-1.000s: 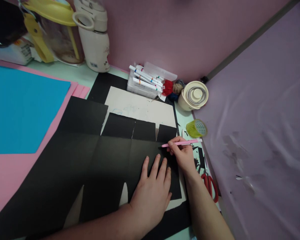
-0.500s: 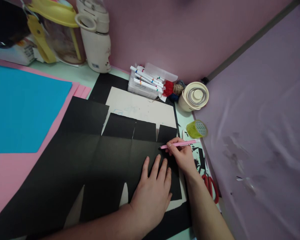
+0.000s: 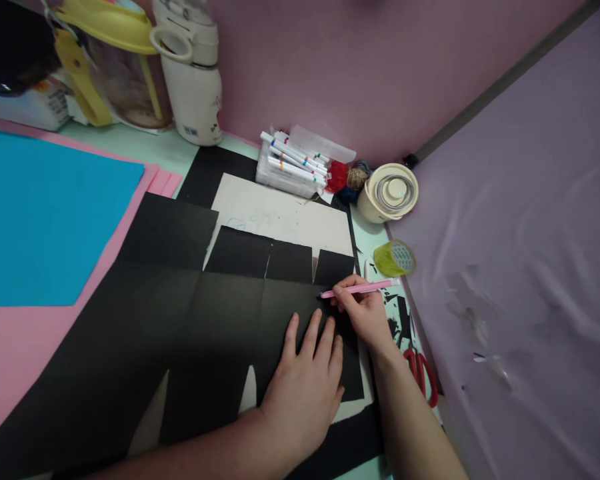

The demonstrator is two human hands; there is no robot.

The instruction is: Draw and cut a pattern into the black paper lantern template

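A large black sheet of card lies spread before me, with slits along its far edge that part it into flaps and notches along its near edge. My left hand rests flat on its right part, fingers spread. In my right hand is a slim pink pen, pinched near its dark tip, which meets or hovers just over the card; I cannot tell which. Under the card shows a pale board with faint marks.
Blue and pink sheets lie at left. Behind stand a white bottle, a yellow-lidded jug and a box of markers. At right are a cream round container, a tape roll and red-handled scissors among black scraps.
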